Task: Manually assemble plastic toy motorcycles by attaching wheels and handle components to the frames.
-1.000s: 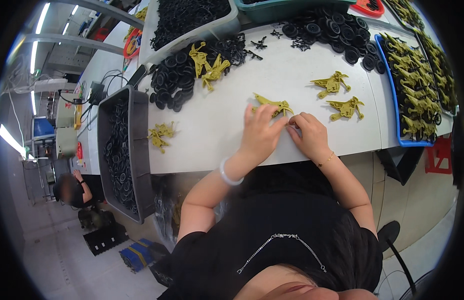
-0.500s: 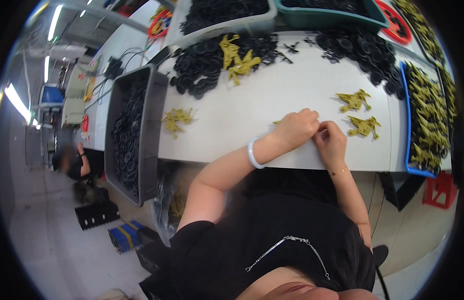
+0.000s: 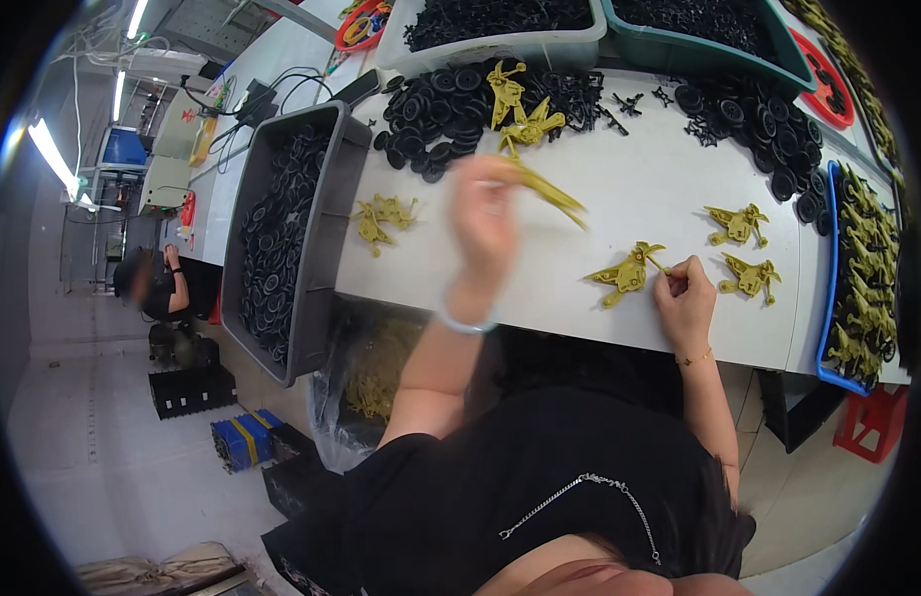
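My left hand (image 3: 483,219), smeared by motion, is raised over the table near the black wheels. A long yellow-green plastic part (image 3: 553,195), also blurred, sticks out from its fingers. At the table's front, my right hand (image 3: 687,300) pinches one end of a yellow-green toy-like plastic piece (image 3: 629,272) with jutting arms. Two similar pieces lie right of that hand, one (image 3: 740,224) behind the other (image 3: 750,276). Another pair of joined yellow-green parts (image 3: 383,221) rests at the left. Beyond my left hand, more yellow-green parts (image 3: 528,127) lie against the black pieces.
A grey bin (image 3: 326,228) of black rings stands at the left edge. Black wheels (image 3: 435,114) are heaped at the back, with more wheels (image 3: 763,129) at the right. A blue tray (image 3: 830,298) holds yellow-green pieces. Another person (image 3: 162,283) sits far left.
My hands have come apart. The left has swung left and away from me, a yellow-green part now showing at its fingers. The right stays by the piece, now uncovered. The view has shifted.
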`<control>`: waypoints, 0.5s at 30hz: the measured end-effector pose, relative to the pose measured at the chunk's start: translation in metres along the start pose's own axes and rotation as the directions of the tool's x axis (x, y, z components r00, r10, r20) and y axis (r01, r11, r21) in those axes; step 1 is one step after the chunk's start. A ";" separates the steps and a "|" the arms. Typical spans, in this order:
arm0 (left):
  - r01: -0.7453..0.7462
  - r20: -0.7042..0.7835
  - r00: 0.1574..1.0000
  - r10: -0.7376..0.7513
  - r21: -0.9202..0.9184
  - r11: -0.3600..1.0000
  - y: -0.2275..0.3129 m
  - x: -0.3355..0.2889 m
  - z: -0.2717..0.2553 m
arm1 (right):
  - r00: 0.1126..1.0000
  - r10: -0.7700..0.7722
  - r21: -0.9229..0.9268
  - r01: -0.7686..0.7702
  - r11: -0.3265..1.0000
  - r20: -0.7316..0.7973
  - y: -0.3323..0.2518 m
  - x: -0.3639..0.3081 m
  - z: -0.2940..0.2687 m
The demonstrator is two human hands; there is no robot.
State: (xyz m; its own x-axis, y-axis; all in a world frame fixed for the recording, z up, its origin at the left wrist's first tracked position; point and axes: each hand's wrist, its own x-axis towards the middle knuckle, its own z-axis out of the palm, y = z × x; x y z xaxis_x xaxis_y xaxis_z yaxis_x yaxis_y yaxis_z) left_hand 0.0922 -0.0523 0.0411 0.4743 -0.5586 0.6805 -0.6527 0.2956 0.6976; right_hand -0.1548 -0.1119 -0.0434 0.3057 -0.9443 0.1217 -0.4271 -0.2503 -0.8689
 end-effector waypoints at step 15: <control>-0.023 0.157 0.980 -0.120 0.692 0.721 -0.110 -0.007 -0.056 | 0.991 0.004 -0.203 -0.032 0.979 -0.137 0.012 0.036 -0.006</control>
State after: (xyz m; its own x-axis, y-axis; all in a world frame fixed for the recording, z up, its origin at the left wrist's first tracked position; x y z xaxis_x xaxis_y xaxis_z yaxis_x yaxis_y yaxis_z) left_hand 0.1940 -0.0372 -0.0279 0.4506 -0.7043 0.5486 -0.8905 -0.3109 0.3323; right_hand -0.1538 -0.1497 -0.0467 0.1847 -0.9656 0.1829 -0.6007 -0.2582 -0.7566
